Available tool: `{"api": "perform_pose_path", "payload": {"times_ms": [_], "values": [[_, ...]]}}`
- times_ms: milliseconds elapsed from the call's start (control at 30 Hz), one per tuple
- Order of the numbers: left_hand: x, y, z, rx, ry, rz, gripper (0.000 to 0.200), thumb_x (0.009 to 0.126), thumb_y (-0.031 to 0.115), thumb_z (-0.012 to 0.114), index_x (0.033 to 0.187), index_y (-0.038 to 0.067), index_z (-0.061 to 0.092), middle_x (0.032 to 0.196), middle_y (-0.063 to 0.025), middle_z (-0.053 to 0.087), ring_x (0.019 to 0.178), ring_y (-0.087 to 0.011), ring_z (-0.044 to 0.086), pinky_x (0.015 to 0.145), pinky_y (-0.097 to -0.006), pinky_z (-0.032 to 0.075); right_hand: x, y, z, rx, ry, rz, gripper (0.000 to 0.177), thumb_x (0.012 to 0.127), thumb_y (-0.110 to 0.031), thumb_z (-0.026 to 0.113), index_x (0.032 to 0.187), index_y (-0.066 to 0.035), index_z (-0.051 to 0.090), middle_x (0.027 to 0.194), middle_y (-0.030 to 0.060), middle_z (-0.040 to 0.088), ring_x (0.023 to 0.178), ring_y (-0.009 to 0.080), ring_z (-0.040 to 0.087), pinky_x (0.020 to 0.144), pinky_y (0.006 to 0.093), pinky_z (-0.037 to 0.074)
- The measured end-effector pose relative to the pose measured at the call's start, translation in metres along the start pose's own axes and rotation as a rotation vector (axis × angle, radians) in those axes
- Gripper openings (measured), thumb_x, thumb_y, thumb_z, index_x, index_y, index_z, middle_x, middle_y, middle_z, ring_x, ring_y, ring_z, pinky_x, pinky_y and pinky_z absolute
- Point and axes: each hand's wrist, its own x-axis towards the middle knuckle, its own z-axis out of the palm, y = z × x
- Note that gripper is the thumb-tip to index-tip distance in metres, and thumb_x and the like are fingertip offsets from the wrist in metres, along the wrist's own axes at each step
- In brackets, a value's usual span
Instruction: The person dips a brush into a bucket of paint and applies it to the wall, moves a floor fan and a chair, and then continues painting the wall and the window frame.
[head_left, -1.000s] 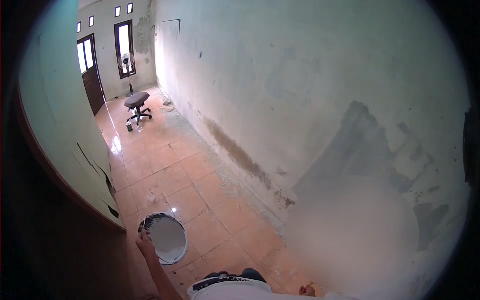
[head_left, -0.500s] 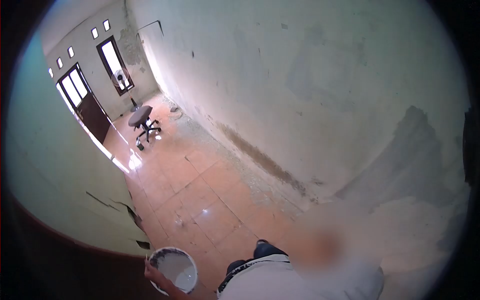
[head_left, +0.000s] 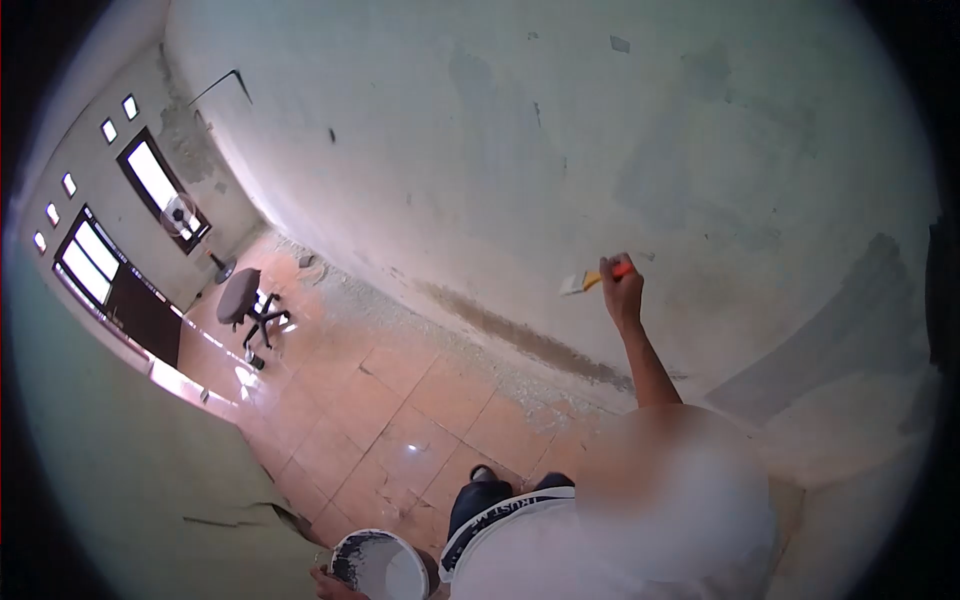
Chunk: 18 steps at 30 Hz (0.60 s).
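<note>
My right hand [head_left: 622, 290] is raised in front of the wall [head_left: 480, 200], closed around the handle of a paintbrush [head_left: 592, 280]. The brush has a red and yellow handle, and its pale bristles point left, overlapping the wall in this view. Low down, my left hand [head_left: 336, 586] grips the rim of a white bucket [head_left: 425, 578] at its left side. Grey-white liquid sits inside the bucket, and dark smears mark its inner wall.
Orange floor tiles [head_left: 375, 415] run ahead, with flaked debris [head_left: 385, 300] along the wall's foot. Farther back stand a swivel stool [head_left: 238, 296], a fan [head_left: 180, 215] and a brown door [head_left: 145, 318]. A grey patch [head_left: 830, 340] covers the wall at right.
My right hand has come into view, raised at the wall with the paintbrush. The bucket and left hand sit lower and slightly right, and the view has turned right.
</note>
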Motion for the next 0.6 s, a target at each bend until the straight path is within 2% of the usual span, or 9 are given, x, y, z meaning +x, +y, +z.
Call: {"api": "perform_pose_path", "payload": {"times_ms": [133,200,267,300,367,400,467,533,600], "values": [[0.115,-0.020,0.118,0.145,-0.136,0.278,0.043,0.104,0.038,0.064,0.106,-0.003,0.076,0.089,-0.0131,0.075,0.076,-0.0266,0.065,0.075,-0.0413,0.055,0.054,-0.083,0.023,-0.264,-0.031,-0.055,0.025,0.100,-0.031,0.073,0.106,-0.008,0.073,0.078,0.0134,0.073,0.069,0.0298,0.072,0.065,0.0390,0.056],[0.168,-0.026,0.172,0.222,-0.210,0.447,0.041,0.104,0.035,0.063,0.103,-0.004,0.076,0.087,-0.0134,0.074,0.074,-0.0259,0.064,0.074,-0.0415,0.054,0.062,-0.103,0.031,-0.361,0.060,-0.386,0.025,0.099,-0.033,0.073,0.114,-0.013,0.078,0.088,0.0113,0.077,0.075,0.0316,0.074,0.068,0.0407,0.059],[0.191,0.020,0.236,0.193,-0.193,0.371,0.041,0.103,0.037,0.063,0.094,-0.001,0.073,0.075,-0.0065,0.065,0.064,-0.0202,0.059,0.061,-0.0386,0.049,0.077,-0.124,0.030,-0.391,0.162,-0.431,0.020,0.099,-0.030,0.074,0.111,-0.015,0.079,0.092,0.0088,0.077,0.077,0.0274,0.074,0.069,0.0381,0.060],[0.183,0.069,0.258,0.193,-0.208,0.408,0.041,0.103,0.037,0.063,0.094,-0.001,0.073,0.075,-0.0065,0.065,0.064,-0.0202,0.059,0.061,-0.0386,0.049,0.082,-0.135,0.030,-0.374,0.201,-0.445,0.017,0.095,-0.020,0.079,0.111,-0.013,0.079,0.091,0.0078,0.076,0.078,0.0253,0.074,0.068,0.0361,0.060],[0.158,0.157,0.292,-0.146,-0.439,-0.073,0.038,0.102,0.039,0.065,0.086,0.005,0.067,0.062,0.0003,0.048,0.053,-0.0132,0.046,0.048,-0.0337,0.036,0.093,-0.146,0.033,-0.343,0.255,-0.446,0.018,0.093,-0.015,0.080,0.111,-0.012,0.078,0.091,0.0071,0.075,0.078,0.0243,0.073,0.068,0.0352,0.060],[0.162,0.182,0.317,-0.147,-0.463,-0.050,0.038,0.102,0.039,0.065,0.086,0.005,0.067,0.062,0.0003,0.048,0.053,-0.0132,0.046,0.048,-0.0337,0.036,0.098,-0.152,0.037,-0.293,0.287,-0.469,0.020,0.091,-0.010,0.082,0.110,-0.012,0.078,0.090,0.0063,0.074,0.078,0.0233,0.072,0.067,0.0344,0.060],[0.171,0.229,0.370,-0.220,-0.336,0.037,0.040,0.104,0.046,0.063,0.084,0.011,0.061,0.058,0.0070,0.035,0.044,-0.0064,0.029,0.040,-0.0282,0.019,0.111,-0.165,0.050,-0.323,0.335,-0.530,0.023,0.088,-0.005,0.082,0.109,-0.011,0.077,0.090,0.0052,0.071,0.079,0.0221,0.070,0.068,0.0343,0.060],[0.184,0.277,0.422,-0.276,-0.401,0.057,0.038,0.102,0.043,0.064,0.083,0.010,0.062,0.056,0.0063,0.035,0.043,-0.0077,0.029,0.040,-0.0293,0.020,0.122,-0.170,0.065,-0.351,0.335,-0.629,0.023,0.087,-0.002,0.082,0.108,-0.010,0.076,0.089,0.0045,0.070,0.080,0.0209,0.069,0.067,0.0340,0.059],[0.197,0.318,0.462,-0.308,-0.463,0.067,0.036,0.101,0.040,0.065,0.082,0.010,0.062,0.054,0.0057,0.034,0.042,-0.0090,0.030,0.040,-0.0304,0.021,0.130,-0.171,0.081,-0.355,0.339,-0.639,0.029,0.085,0.003,0.082,0.111,-0.008,0.078,0.096,0.0041,0.072,0.083,0.0207,0.070,0.070,0.0334,0.058]]}}
